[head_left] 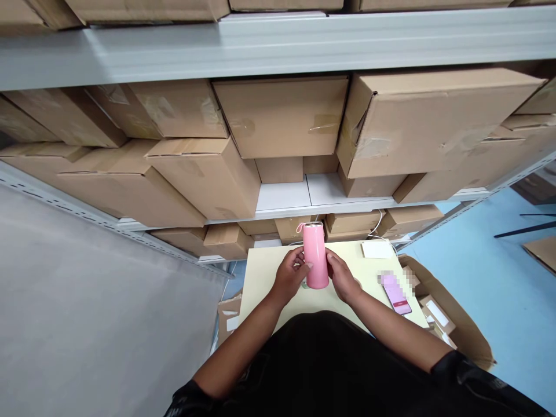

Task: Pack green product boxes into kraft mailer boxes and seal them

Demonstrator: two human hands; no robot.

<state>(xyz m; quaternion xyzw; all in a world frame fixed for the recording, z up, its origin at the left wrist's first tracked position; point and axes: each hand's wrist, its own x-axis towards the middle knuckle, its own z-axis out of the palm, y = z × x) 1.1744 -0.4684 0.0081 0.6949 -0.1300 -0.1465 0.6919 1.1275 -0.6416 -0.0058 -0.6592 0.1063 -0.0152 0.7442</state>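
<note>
A pink cylinder with a small strap loop at its dark-rimmed top [315,258] is held above the table, nearly upright. Whether it is a bottle, a speaker or something else I cannot tell. My left hand [289,275] grips its left side, thumb across the front and fingers partly hidden behind. On the other side, my right hand [344,277] presses its curled fingers against the cylinder; their tips are hidden. Beneath it lies the pale yellow table [264,272]. A small greenish item [305,285] shows partly behind the cylinder's base.
A phone with a lit pink screen [396,294] and a white box [376,249] lie on the table's right side. Metal shelving [278,49] packed with cardboard boxes [286,116] rises ahead. A large open carton [467,324] holding smaller boxes stands right of the table. White cables [379,223] hang behind.
</note>
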